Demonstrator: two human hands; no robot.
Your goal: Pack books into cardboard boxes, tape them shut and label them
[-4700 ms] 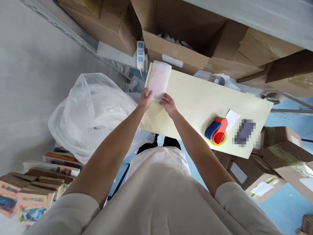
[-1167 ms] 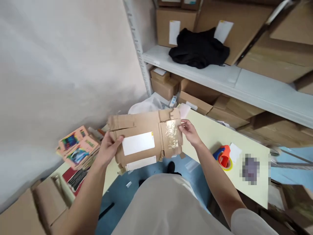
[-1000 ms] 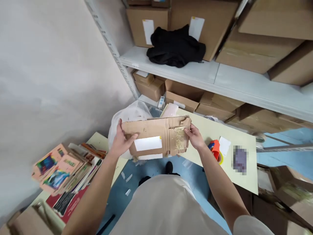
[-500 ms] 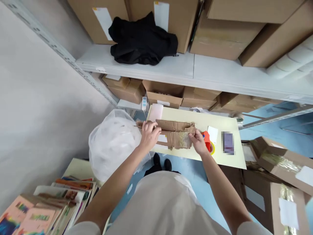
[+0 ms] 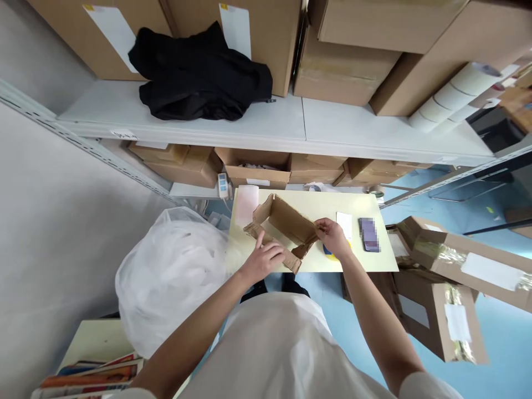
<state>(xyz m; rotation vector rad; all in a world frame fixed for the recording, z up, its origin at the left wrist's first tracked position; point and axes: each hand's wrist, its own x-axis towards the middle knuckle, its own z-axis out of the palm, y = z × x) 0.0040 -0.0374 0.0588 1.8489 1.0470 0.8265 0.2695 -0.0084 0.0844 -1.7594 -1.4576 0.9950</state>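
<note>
A small, torn cardboard box (image 5: 291, 219) stands opened out into a four-sided frame above the pale table (image 5: 353, 263). Through its middle the tabletop shows. My left hand (image 5: 262, 260) grips the near wall, one finger over its upper edge and the others along the outside. At the right corner, my right hand (image 5: 333, 237) pinches the ragged cardboard between thumb and fingers. Partly hidden beneath that hand is a tape roll (image 5: 330, 254) with yellow and blue showing. A white paper (image 5: 344, 223) lies just beyond it.
A phone (image 5: 369, 234) lies to the right and a pinkish sheet (image 5: 247, 202) to the left. A bulging white plastic bag (image 5: 170, 271) stands left of the table. Taped cartons (image 5: 424, 310) sit at right. Behind runs a shelf (image 5: 286, 124) with boxes and black clothing (image 5: 203, 75).
The cardboard box has gone from nearly flat to spread open, its walls apart. My left hand has shifted down to the near wall. The camera view has turned to the right.
</note>
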